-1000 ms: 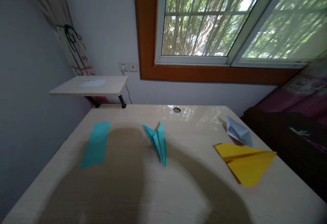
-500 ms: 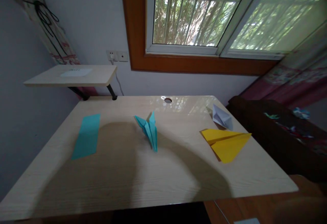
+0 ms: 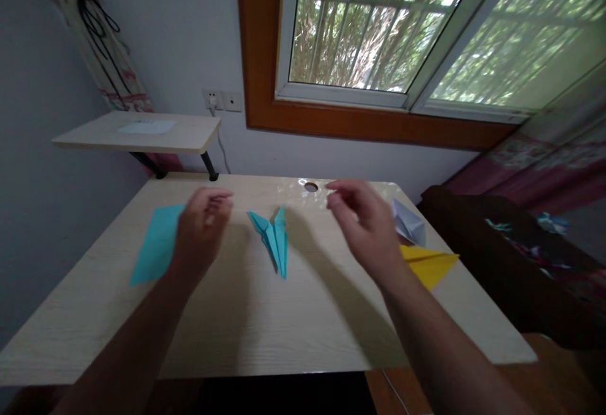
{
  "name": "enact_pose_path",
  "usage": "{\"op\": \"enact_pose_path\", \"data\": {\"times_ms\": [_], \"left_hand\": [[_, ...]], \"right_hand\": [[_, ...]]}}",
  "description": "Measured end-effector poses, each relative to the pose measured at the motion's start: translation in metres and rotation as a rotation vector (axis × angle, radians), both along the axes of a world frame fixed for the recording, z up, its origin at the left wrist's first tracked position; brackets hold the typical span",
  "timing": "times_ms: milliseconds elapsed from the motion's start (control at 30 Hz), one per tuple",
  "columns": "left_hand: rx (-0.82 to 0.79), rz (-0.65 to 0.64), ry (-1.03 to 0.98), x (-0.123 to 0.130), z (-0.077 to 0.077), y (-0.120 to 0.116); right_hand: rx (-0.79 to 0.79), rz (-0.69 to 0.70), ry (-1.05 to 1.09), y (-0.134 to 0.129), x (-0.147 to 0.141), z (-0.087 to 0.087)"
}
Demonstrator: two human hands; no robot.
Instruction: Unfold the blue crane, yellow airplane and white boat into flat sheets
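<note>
A folded turquoise paper shape with two raised points lies mid-desk, narrow end towards me. My left hand hovers to its left, fingers loosely curled, and hides part of a flat turquoise paper sheet. On the other side, my right hand is raised with thumb and fingers apart, holding nothing. Behind that hand and wrist, a yellow paper plane and a white folded paper piece are partly covered. Neither hand touches the folded turquoise shape. Both hands are slightly blurred.
The pale wooden desk has a round cable hole near its back edge. A small raised shelf at the back left carries a white paper. Beyond the right edge stands dark furniture with small items on it.
Both my hands and forearms have come into view over the desk, one on each side of the folded turquoise paper. The view has shifted slightly; the papers lie as before.
</note>
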State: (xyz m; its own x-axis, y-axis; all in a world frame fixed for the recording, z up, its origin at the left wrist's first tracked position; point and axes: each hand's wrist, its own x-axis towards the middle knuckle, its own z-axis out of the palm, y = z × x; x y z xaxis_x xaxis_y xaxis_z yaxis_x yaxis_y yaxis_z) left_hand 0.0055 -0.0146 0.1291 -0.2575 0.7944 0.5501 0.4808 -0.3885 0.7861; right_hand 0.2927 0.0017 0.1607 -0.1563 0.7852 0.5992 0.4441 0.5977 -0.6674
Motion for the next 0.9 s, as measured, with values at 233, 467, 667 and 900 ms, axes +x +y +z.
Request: {"op": "enact_pose_path", "data": {"times_ms": [233, 467, 667, 900], "left_hand": [[-0.402, -0.227, -0.027, 0.032, -0.106, 0.052], [-0.388, -0.390, -0.120, 0.056, -0.122, 0.065], [-0.337, -0.414, -0.290, 0.063, -0.123, 0.061], [-0.196, -0.359, -0.483, 0.051, -0.116, 0.057]], "right_hand": [[-0.421, 0.054, -0.054, 0.048, -0.046, -0.110], [-0.511, 0.172, 0.197, 0.059, -0.060, -0.158], [-0.537, 0.241, 0.469, 0.057, -0.062, -0.161], [-0.459, 0.146, 0.592, 0.053, -0.055, -0.145]]}}
